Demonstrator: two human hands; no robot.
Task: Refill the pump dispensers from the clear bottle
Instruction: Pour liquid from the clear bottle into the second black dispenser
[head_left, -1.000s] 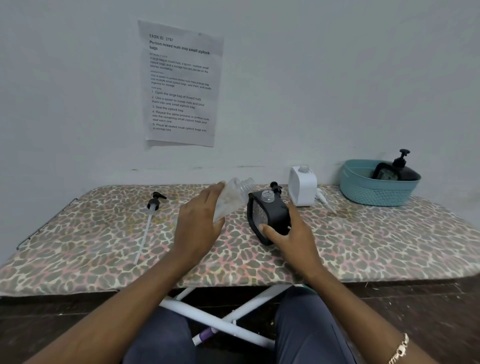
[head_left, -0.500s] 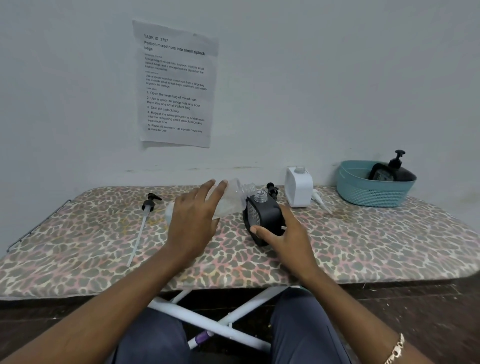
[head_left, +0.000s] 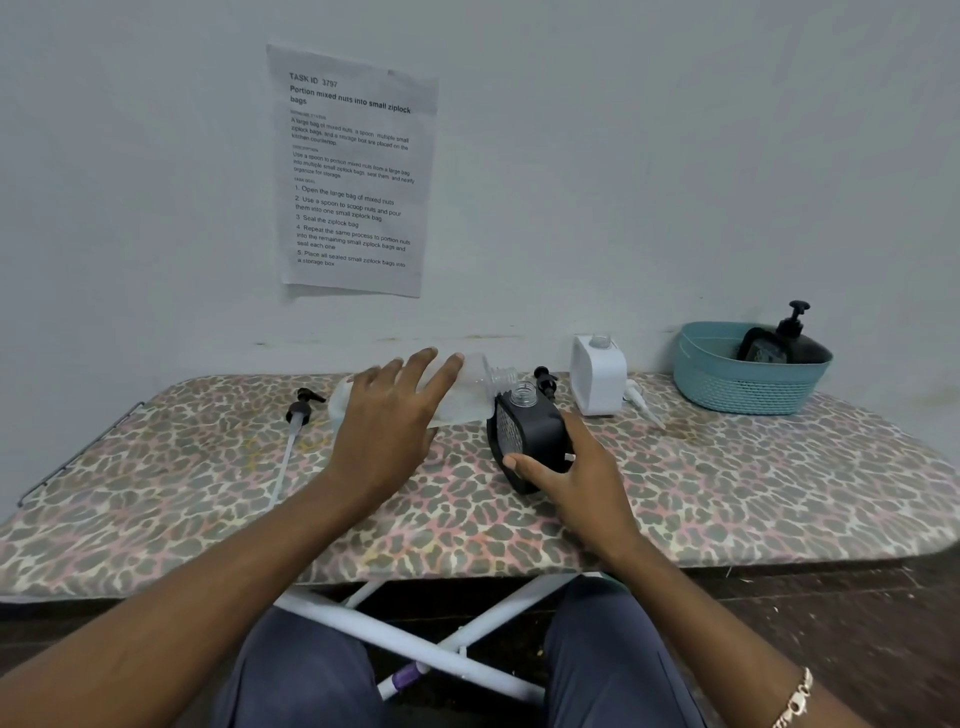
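Clear bottle (head_left: 467, 392) lying near-flat at the tabletop's (head_left: 727, 478) middle, uncapped neck aimed toward 3 o'clock, right beside the black dispenser's open mouth. Looked empty or nearly so; contents too faint to judge. Left hand (head_left: 389, 415) spread over the bottle, fingers (head_left: 423, 364) splayed wide and extended, resting on it rather than curled round; firm grip not confirmed. Right hand (head_left: 566, 478) wrapped around black dispenser (head_left: 530, 441), steadying it, tilted, cap off. White dispenser (head_left: 597, 374) at 1 o'clock, also open, white pump (head_left: 641, 402) lying just beside it. Black pump (head_left: 545, 379) behind the black dispenser; long-tube pump (head_left: 296, 426) out at 10 o'clock. One finished-looking dispenser (head_left: 795, 338), pump on, already in teal basket (head_left: 727, 384) at 2 o'clock. Judged partway: pour into black one seemingly over, pumps not yet refitted, fill of white one unclear.
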